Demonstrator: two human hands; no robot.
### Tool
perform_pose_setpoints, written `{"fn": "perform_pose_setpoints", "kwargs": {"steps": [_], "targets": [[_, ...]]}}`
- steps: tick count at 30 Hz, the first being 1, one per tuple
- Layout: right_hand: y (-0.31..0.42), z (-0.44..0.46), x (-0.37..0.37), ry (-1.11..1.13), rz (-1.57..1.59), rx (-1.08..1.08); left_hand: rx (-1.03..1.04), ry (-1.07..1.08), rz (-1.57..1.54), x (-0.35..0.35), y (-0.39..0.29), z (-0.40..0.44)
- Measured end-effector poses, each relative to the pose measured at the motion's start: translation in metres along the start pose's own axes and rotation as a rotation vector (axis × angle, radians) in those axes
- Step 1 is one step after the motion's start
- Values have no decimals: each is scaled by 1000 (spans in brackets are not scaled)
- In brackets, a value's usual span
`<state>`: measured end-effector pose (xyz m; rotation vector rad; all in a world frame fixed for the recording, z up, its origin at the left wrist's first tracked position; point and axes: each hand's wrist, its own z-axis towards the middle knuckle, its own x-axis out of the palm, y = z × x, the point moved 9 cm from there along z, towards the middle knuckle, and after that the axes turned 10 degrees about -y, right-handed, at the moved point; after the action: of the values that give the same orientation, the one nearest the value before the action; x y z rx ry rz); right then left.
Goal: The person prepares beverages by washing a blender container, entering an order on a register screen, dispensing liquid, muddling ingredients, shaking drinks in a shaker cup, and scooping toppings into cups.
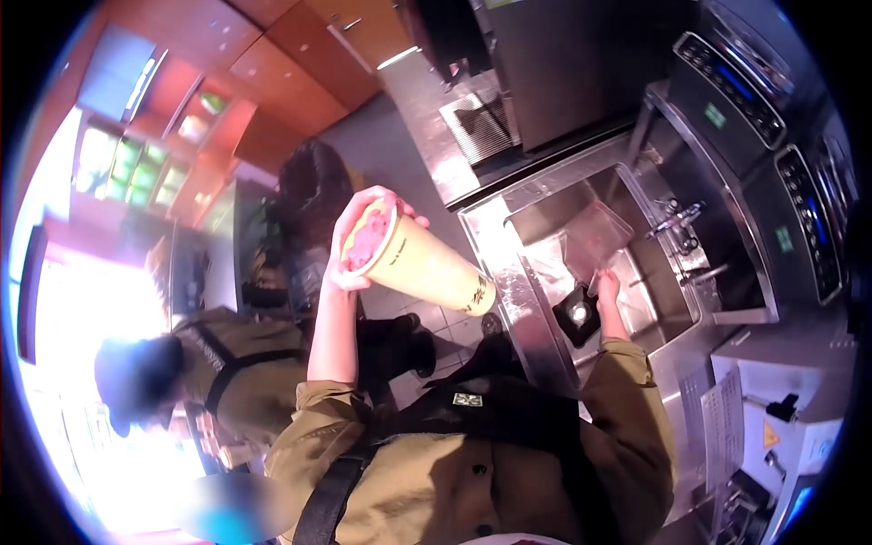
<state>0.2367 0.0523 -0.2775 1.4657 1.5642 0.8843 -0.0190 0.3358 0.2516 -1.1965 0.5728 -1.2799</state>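
Note:
My left hand [347,238] is wrapped round the upper end of a tall cream paper cup [420,265] with dark lettering. The cup is tilted, its mouth toward the upper left, and pink chunks [367,240] show inside the rim. My right hand [609,289] reaches over the metal sink [674,304], fingers closed on the narrow end of a clear plastic scoop [595,238]. The scoop's wide end lies over the basin. Just beside that hand is a black square object [576,316] with a bright round spot.
A faucet [677,221] stands at the sink's far right side. Dark machines with lit control panels [731,86] line the right. At left a person in a cap and olive shirt [245,368] works close by. A ridged metal drip grate [480,125] lies on the counter ahead.

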Motion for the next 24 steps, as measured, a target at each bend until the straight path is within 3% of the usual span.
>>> {"fn": "perform_pose_setpoints", "kwargs": {"steps": [3, 5, 6, 7, 8, 9, 11, 12, 14, 16, 19, 20, 21, 24], "targets": [[-37, 1, -5, 26, 112, 87, -23, -95, -28, 2, -2, -25], [-32, 6, -18, 62, -353, 69, -26, -138, 67, 13, -3, -36], [22, -27, -24, 7, -572, 48, -49, -186, 163, 10, 6, -43], [58, -44, -25, -106, -768, -234, -66, -237, 310, 7, 15, -50], [114, -90, -7, 87, -421, -433, -89, -284, 454, 6, 24, -56], [103, -96, 9, 158, -418, -573, -113, -296, 482, 14, 33, -57], [166, -220, 54, 968, -210, -479, -149, -251, 526, 28, 58, -66], [180, -275, 55, 1196, -100, -99, -176, -223, 501, 38, 68, -69], [160, -301, 61, 1391, -85, -263, -229, -149, 431, 61, 83, -77], [183, -341, 62, 1675, -119, -255, -185, -25, 424, 78, 88, -83], [198, -358, 55, 1679, -17, -272, -164, 219, 539, 101, 82, -77], [197, -353, 53, 1579, -26, -271, -133, 328, 613, 111, 77, -74], [196, -347, 47, 1479, -36, -274, -117, 280, 655, 109, 71, -74], [187, -324, 36, 1172, 17, -383, -328, 37, 523, 89, 85, -79]]}}
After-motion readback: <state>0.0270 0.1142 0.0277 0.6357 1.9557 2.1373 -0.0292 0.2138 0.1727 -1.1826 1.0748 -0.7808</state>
